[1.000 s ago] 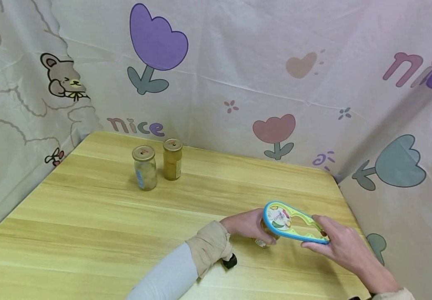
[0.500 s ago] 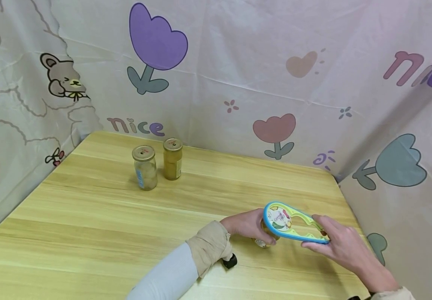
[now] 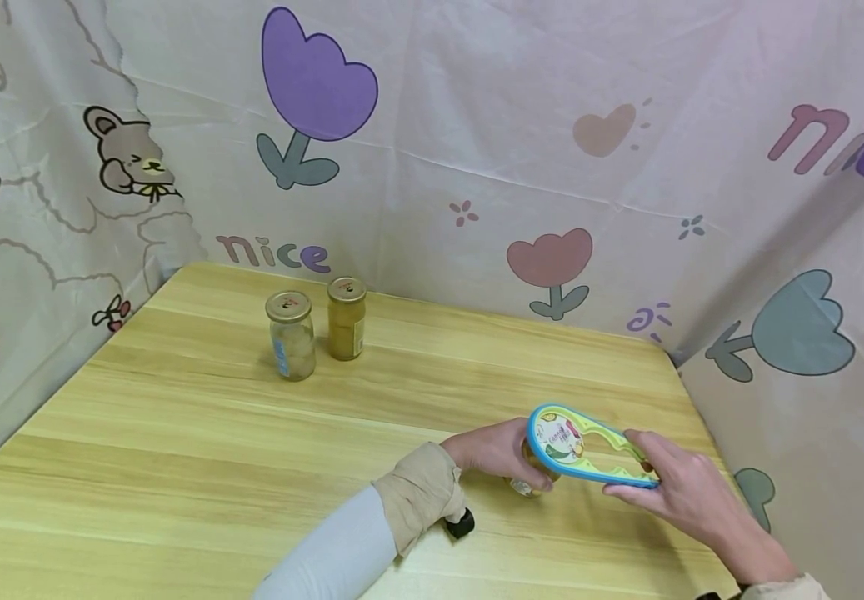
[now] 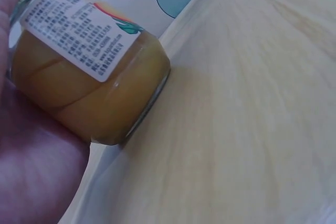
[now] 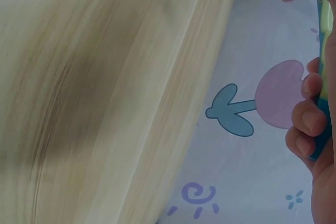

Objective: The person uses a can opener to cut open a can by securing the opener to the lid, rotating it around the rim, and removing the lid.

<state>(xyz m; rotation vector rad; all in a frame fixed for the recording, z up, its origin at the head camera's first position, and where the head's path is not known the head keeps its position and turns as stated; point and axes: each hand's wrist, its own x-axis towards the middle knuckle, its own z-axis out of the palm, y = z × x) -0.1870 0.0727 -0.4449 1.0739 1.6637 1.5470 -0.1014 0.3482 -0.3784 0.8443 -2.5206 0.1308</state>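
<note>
My left hand (image 3: 502, 452) grips a glass jar (image 4: 100, 72) of orange-yellow fruit with a white printed label, at the table's right side. In the left wrist view the jar's base is close over the wood. A jar opener (image 3: 589, 446), blue-rimmed with a yellow-green inside and a round picture sticker, lies over the jar's top and hides the lid. My right hand (image 3: 682, 487) holds the opener's handle end, fingers wrapped round its blue edge in the right wrist view.
Two lidded jars stand toward the back left: one with pale contents (image 3: 292, 346) and one with yellow contents (image 3: 345, 321). The wooden table (image 3: 177, 433) meets a printed cloth (image 3: 432, 125) at the back and sides.
</note>
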